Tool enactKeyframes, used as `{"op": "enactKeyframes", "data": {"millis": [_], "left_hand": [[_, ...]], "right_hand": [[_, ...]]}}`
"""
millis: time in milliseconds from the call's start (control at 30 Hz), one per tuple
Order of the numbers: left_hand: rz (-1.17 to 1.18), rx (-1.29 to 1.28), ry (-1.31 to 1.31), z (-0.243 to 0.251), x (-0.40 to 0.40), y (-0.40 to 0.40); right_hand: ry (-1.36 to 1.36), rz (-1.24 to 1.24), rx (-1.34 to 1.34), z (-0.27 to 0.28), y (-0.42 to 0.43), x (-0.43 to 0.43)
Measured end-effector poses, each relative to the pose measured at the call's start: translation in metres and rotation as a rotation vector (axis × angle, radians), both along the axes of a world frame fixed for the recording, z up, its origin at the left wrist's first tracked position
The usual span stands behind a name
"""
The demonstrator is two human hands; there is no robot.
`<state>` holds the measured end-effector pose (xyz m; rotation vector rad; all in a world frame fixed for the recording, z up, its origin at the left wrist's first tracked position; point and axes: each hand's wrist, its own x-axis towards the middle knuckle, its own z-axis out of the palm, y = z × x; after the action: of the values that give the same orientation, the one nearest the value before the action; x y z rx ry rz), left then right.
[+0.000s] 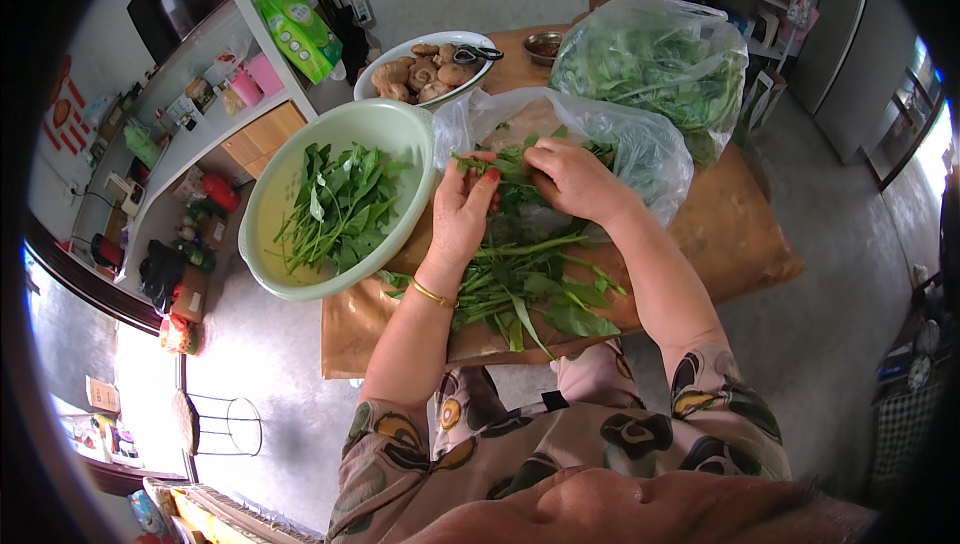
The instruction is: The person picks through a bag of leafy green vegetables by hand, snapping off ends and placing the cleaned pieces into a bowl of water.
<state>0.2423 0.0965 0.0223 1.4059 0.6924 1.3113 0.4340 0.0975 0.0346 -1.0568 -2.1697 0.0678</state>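
Observation:
Leafy green stems (510,169) are pinched between my left hand (465,206) and my right hand (574,176), which are close together above the table. Beneath them lies an open clear plastic bag (637,139) with more greens inside. A loose pile of leafy stems (525,281) rests on the brown table cover (720,244), under and between my forearms. To the left of my left hand, a pale green plastic basin (409,176) holds a bunch of picked greens (345,206). My left wrist wears a gold-coloured bracelet.
Behind the basin, a white bowl (367,86) holds brown mushrooms (424,71) and black-handled scissors (480,54). A small metal bowl (541,47) stands at the back of the table. A full clear bag of greens (652,64) sits at the back right. A round-framed stool (225,424) stands on the floor, lower left.

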Motion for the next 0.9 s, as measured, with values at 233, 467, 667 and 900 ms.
{"op": "enactKeyframes", "data": {"millis": [233, 467, 667, 900], "left_hand": [[0.131, 0.049, -0.190, -0.002, -0.007, 0.005], [0.125, 0.103, -0.361, 0.003, -0.004, 0.000], [0.093, 0.061, -0.374, 0.003, -0.005, -0.004], [0.014, -0.096, -0.460, 0.004, -0.007, -0.001]], "right_hand": [[-0.046, -0.193, -0.080, 0.002, 0.004, 0.027], [0.259, -0.128, -0.052, 0.019, 0.002, 0.035], [0.404, -0.038, 0.267, 0.037, -0.012, 0.020], [0.196, 0.073, 0.257, 0.030, -0.012, 0.008]]}}
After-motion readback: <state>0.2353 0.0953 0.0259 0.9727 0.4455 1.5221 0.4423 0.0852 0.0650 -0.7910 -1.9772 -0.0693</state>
